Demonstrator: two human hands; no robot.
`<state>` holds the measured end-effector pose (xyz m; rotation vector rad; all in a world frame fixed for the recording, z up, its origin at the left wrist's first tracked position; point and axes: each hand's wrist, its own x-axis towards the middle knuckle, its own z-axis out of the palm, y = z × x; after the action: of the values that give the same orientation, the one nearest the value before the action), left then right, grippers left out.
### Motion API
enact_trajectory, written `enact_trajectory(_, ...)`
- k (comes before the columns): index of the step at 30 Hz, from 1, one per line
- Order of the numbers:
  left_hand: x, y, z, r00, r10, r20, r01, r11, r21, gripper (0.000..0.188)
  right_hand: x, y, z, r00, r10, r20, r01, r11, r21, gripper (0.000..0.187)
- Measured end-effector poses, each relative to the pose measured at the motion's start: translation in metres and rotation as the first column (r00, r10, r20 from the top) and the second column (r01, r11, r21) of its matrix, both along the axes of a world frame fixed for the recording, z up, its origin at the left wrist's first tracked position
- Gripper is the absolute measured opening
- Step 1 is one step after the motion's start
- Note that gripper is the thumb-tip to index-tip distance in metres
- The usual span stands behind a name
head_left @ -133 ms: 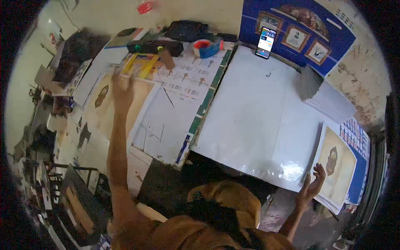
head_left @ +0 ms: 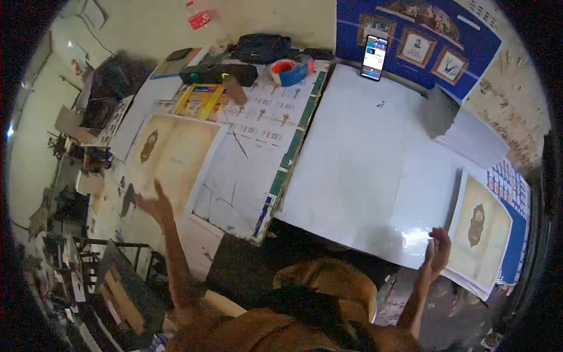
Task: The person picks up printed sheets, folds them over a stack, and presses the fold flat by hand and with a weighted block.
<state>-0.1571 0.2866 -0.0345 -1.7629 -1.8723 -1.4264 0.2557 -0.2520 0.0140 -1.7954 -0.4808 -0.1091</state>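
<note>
My left hand point(head_left: 156, 203), fingers spread and holding nothing, hovers by the near left edge of a beige printed sheet point(head_left: 182, 146) with a brown ornament. That sheet lies flat on the left table. Whether the fingertips touch anything there, I cannot tell. Raised at the front right edge of the white table, my right hand point(head_left: 436, 253) is empty, with loosely bent fingers and the thumb apart. Just right of it rests a stack of similar beige printed sheets point(head_left: 489, 252), its top sheet bearing the same brown ornament.
A glossy white sheet point(head_left: 346, 158) covers the right table. A lit phone point(head_left: 373, 57) leans at its back, with grey-white folded paper point(head_left: 469, 132) at the right. Blue-and-red tape rolls point(head_left: 288, 73), a black bar-shaped device point(head_left: 205, 74) and yellow packets point(head_left: 202, 101) sit at the back left.
My left hand has come back toward me from the far part of the left sheet, uncovering it. My right hand's fingers have bent a little more. The view has shifted slightly.
</note>
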Motion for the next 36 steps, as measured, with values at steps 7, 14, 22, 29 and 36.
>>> enact_trajectory(7, -0.079, -0.046, -0.010, 0.752, -0.177, 0.635, 0.619, 0.520, -0.589, 0.057, -0.043, 0.116, -0.015, 0.669, 0.726, -0.157, -0.699, 0.687, 0.196, 0.025)
enact_trajectory(14, -0.012, -0.140, 0.009, 0.894, -0.389, 0.224, 0.440, 0.663, -0.606, 0.024, -0.132, 0.245, -0.001, -0.120, 0.798, -0.591, -0.604, 0.414, 0.681, 0.045)
enact_trajectory(22, 0.031, -0.264, 0.112, 0.593, -0.227, 0.773, 0.795, 0.320, -0.516, 0.049, -0.120, 0.235, -0.025, 0.207, 0.735, -0.645, -0.575, 0.625, 0.528, 0.033)
enact_trajectory(29, -0.105, -0.099, 0.007, 0.968, 0.175, 0.181, 0.154, 0.158, -0.975, 0.062, -0.039, 0.113, -0.024, 0.394, 0.463, -0.794, -0.361, 0.873, 0.329, 0.042)
enact_trajectory(36, 0.003, -0.127, 0.001, 0.595, -0.802, -0.042, 0.495, 0.407, -0.768, 0.059, 0.029, -0.013, 0.020, 0.837, 0.194, -0.511, -0.362, 0.897, -0.252, 0.039)
